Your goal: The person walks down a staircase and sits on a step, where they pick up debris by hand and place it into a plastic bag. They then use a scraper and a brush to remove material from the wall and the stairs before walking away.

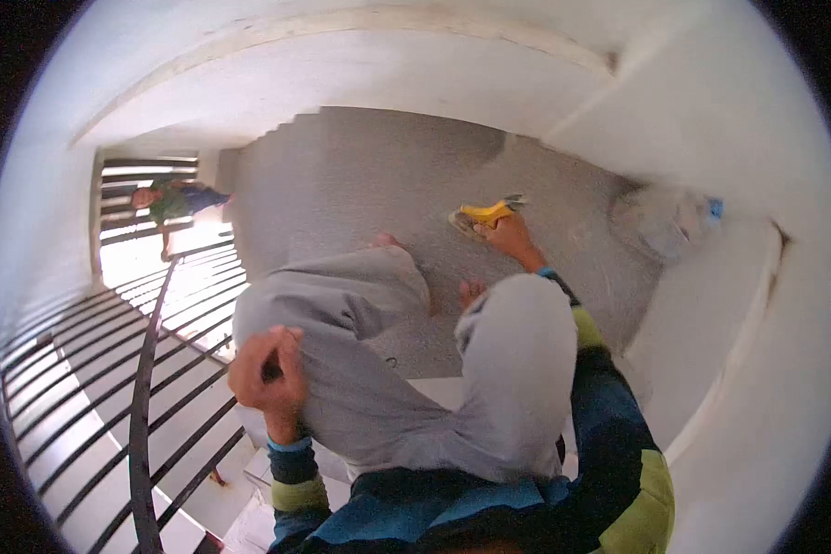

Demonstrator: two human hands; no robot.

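Gripping a yellow brush (486,214) pressed to the grey landing floor (360,185), the right hand (511,236) is closed around it, out beyond the bare feet. The left hand (266,371) is clenched on a black railing bar (141,406) beside the knee. A plastic bag (660,220) lies near the wall.

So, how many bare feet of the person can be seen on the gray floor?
2. One foot is beyond the left knee; the other foot shows between the knees, near the right hand on the yellow tool. Both are partly hidden by the trousers.
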